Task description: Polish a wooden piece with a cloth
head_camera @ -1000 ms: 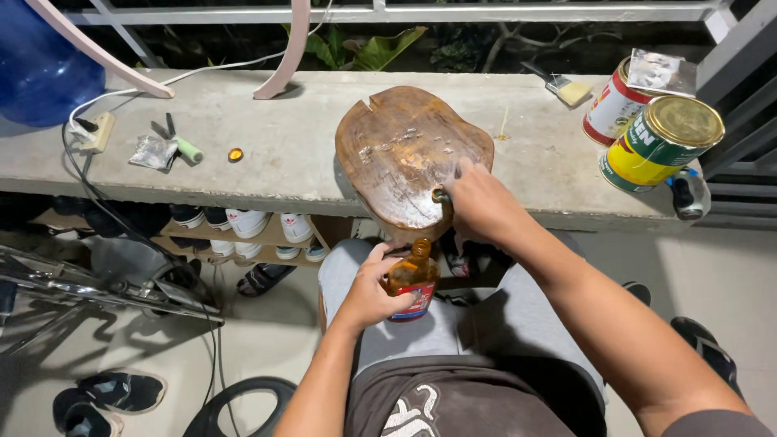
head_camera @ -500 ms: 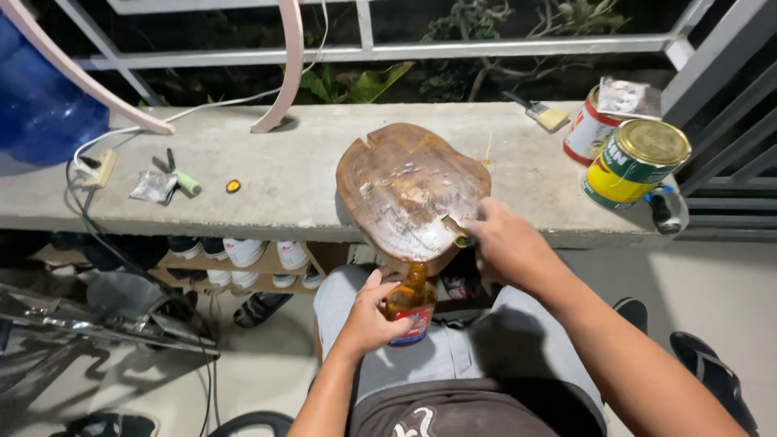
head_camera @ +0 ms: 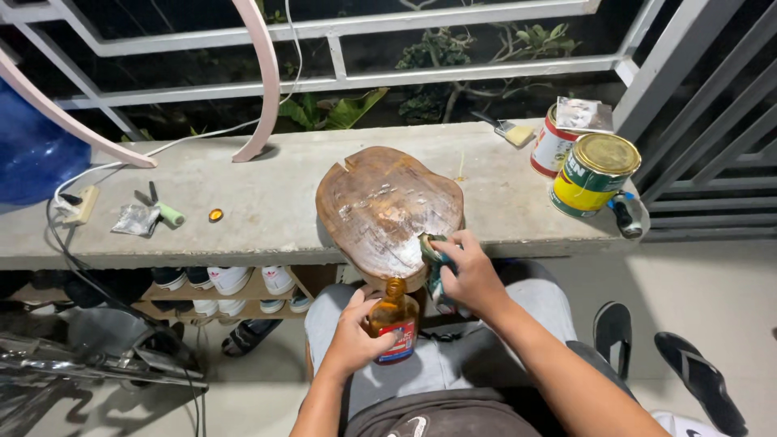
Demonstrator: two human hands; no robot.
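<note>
Wooden slab (head_camera: 388, 206), round and brown, rests partly on the concrete worktop (head_camera: 243, 218), directly ahead of both hands. Right hand (head_camera: 468, 273) is closed around a cloth (head_camera: 431, 252), pressing it on the slab's near edge. Left hand (head_camera: 354, 340) grips an amber bottle (head_camera: 394, 324) upright, just beside the right.

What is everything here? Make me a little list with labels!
left hand: holds an open amber bottle upright on the lap
right hand: presses a cloth on the wooden slab
slab: leans on the concrete ledge
cans: yellow can and red-and-white can at the right
floor: sandals
</note>
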